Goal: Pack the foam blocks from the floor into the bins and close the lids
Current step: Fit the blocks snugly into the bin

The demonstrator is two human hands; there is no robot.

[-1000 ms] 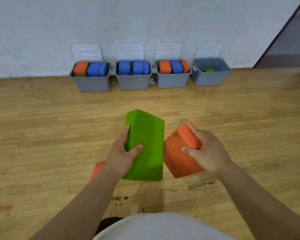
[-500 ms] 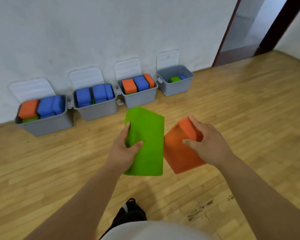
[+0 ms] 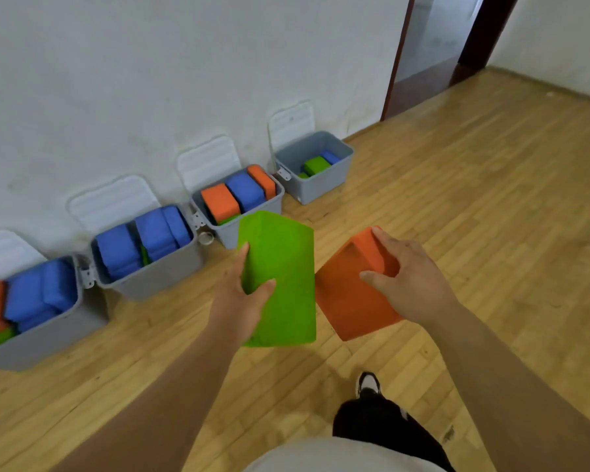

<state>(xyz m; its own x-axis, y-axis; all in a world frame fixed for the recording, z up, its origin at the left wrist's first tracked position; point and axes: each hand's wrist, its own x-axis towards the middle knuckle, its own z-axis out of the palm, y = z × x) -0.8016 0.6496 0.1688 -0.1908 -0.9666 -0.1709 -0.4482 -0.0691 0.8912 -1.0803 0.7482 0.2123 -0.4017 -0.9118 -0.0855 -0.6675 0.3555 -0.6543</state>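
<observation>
One bin [image 3: 41,338] cropped, green block [image 3: 283,267] hides fingers [image 3: 244,251]

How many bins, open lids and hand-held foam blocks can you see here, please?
Grey bins: 4
Open lids: 4
Held foam blocks: 2, the green block in the left hand and the orange block in the right hand
Total: 10
</observation>
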